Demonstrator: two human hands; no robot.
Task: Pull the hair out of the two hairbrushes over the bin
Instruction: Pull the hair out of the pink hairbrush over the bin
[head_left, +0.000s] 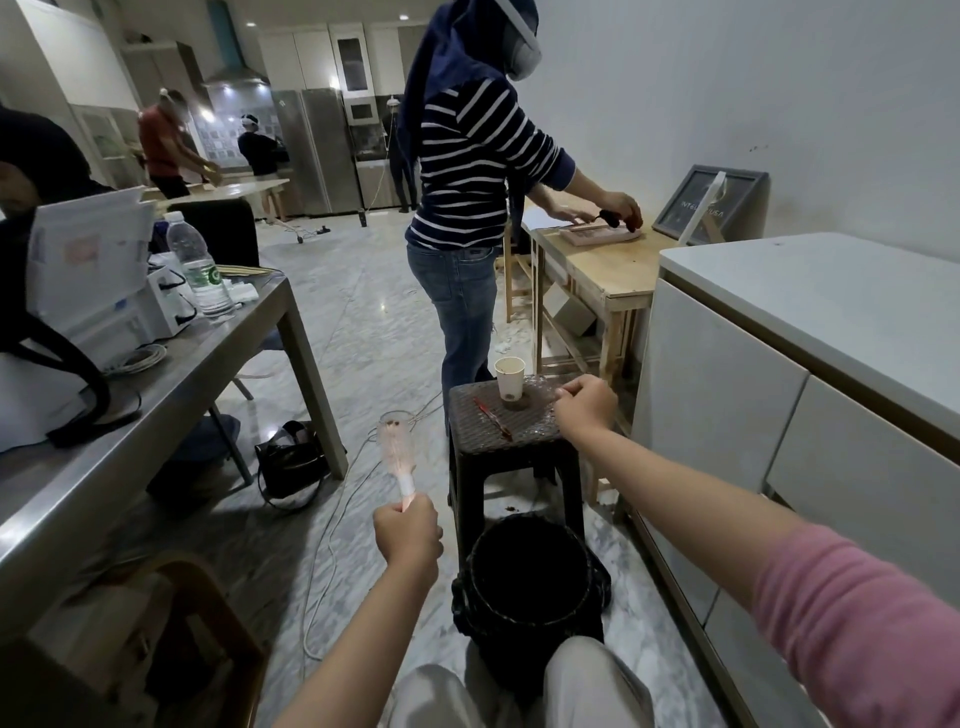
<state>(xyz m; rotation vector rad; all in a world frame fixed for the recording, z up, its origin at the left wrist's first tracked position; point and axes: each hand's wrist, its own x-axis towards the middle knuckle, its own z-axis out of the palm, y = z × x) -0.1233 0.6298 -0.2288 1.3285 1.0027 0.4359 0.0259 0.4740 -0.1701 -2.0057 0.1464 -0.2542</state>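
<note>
Hairbrush (396, 451): pale pink, translucent, round-headed, white band at the neck; a small dark clump sits among the bristles near its far tip. Left hand (407, 531) is closed in a fist around the handle, brush pointing up and away, left of the bin and not over it. Only one brush can be made out.

Bin (529, 582): black, round, lined with a dark bag, on the floor between the person's knees, mouth open and unobstructed.

Right hand (586, 404) is curled loosely above the near right corner of the dark stool (511, 421); whether it holds anything cannot be told.

Stool stands just beyond the bin, carrying a paper cup (509, 378) and a red pen (492, 419). White cabinet (727, 395) runs close along the right; steel table (156, 395) along the left. Open marble floor lies between. A person in a striped top (475, 156) stands beyond the stool. White cable (332, 519) trails on the floor left of the bin.
</note>
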